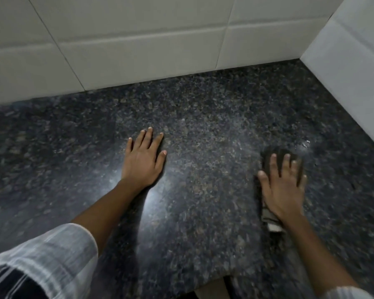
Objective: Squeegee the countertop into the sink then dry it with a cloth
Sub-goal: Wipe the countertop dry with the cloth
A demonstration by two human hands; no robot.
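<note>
Cloth (268,216) under right hand (282,186) — fingers flat.

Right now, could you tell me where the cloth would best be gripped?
Probably the pale end of the cloth that sticks out near the wrist, approached from the near counter edge. The right hand lies flat over the rest, pressing it onto the countertop.

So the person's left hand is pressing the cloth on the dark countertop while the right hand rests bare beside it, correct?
Not quite: the head view shows the right hand pressing the cloth on the countertop, while the left hand rests bare beside it.
</note>
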